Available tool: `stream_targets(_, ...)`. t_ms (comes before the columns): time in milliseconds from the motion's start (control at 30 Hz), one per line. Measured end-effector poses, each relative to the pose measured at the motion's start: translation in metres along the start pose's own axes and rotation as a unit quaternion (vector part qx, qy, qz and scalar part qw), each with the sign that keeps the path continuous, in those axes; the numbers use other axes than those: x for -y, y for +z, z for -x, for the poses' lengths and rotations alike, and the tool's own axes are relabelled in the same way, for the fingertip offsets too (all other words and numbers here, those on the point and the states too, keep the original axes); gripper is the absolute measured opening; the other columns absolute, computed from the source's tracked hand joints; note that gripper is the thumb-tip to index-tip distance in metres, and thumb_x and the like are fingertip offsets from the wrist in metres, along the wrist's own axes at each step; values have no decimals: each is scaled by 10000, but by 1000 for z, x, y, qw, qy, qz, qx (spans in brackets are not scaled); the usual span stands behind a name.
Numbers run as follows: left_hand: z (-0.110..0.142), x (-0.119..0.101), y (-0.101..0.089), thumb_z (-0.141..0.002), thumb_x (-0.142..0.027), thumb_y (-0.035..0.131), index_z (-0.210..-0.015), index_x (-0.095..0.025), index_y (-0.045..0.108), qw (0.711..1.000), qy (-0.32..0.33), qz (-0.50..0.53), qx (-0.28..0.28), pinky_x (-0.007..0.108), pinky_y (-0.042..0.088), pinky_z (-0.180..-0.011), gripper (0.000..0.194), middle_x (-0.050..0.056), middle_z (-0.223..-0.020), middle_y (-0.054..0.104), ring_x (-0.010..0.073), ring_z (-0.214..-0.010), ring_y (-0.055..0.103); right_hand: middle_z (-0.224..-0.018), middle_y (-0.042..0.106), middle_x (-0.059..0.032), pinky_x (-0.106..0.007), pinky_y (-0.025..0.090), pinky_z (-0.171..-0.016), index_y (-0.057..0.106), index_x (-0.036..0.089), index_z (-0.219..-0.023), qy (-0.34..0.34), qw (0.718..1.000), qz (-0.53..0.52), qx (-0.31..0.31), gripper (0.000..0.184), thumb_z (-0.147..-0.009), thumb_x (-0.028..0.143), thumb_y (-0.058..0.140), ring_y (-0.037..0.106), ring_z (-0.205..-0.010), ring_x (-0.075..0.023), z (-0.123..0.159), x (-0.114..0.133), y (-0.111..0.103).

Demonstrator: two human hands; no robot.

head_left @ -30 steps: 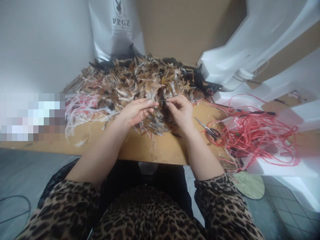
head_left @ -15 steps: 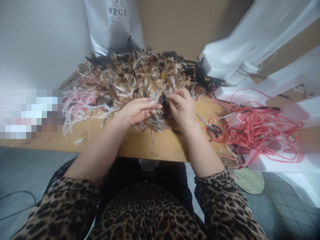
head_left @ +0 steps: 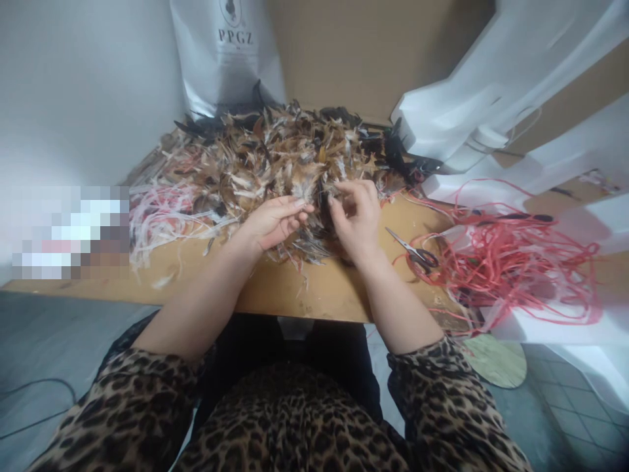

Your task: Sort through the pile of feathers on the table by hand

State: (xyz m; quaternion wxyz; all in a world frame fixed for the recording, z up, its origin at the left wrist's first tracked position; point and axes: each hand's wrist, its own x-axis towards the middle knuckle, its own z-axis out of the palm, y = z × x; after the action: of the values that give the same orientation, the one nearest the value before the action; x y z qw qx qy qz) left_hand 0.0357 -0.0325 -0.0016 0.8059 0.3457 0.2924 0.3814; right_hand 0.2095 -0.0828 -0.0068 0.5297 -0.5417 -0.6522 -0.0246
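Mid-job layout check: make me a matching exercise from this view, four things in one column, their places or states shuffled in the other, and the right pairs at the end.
Things
1. Right hand
2. Scissors
3. White bag
4. Red strands

Places or states
A. Upright behind the feather pile
B. Heaped in a loose tangle, furthest right of the four
C. Thumb tip and forefinger tip apart
D. Lying on the table, dark-handled with metal blades

Right pairs
1-C
2-D
3-A
4-B
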Motion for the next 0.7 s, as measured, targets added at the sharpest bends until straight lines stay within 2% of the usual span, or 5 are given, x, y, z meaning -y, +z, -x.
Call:
stream_targets(100, 0, 1, 0, -825, -67, 672, -762, -83, 665, 998, 49, -28, 2, 100, 471, -506, 64, 49, -755, 726, 32, -556, 635, -763, 585, -29, -295, 455, -667, 633, 198, -788, 116, 985, -122, 41, 241, -868, 424, 613, 519, -699, -140, 1, 9, 3)
stream_targets(233, 3, 4, 2, -770, -140, 755, -782, -75, 690, 994, 80, -76, 14, 120, 470, -512, 92, 56, -770, 731, 46, -567, 643, -607, 516, 26, -242, 345, -520, 625, 194, -747, 265, 919, -270, 115, 373, -773, 561, 685, 412, -546, -88, 2, 14, 10)
stream_targets(467, 5, 8, 6, -751, -148, 770, -759, -75, 702, 990, 82, -106, 41, 127, 478, -514, 100, 46, -731, 725, 58, -570, 653, -500, 476, 78, -205, 206, -424, 564, 193, -705, 375, 822, -409, 124, 448, -607, 547, 821, 328, -432, -41, 2, 12, 18)
stream_targets(567, 5, 8, 6, -769, -146, 759, -816, -77, 705, 993, 67, -94, 32, 133, 492, -522, 99, 60, -784, 743, 76, -606, 684, -490, 470, 80, -202, 224, -434, 555, 192, -687, 376, 815, -426, 117, 439, -593, 516, 836, 334, -439, -41, 0, 12, 15)
stream_targets(700, 4, 6, 4, -797, -150, 742, -864, -80, 696, 997, 39, -67, 5, 139, 502, -518, 107, 79, -834, 756, 92, -631, 706, -474, 424, 86, -215, 221, -443, 543, 196, -665, 359, 835, -403, 103, 450, -593, 534, 831, 301, -442, -45, -3, 14, 10)
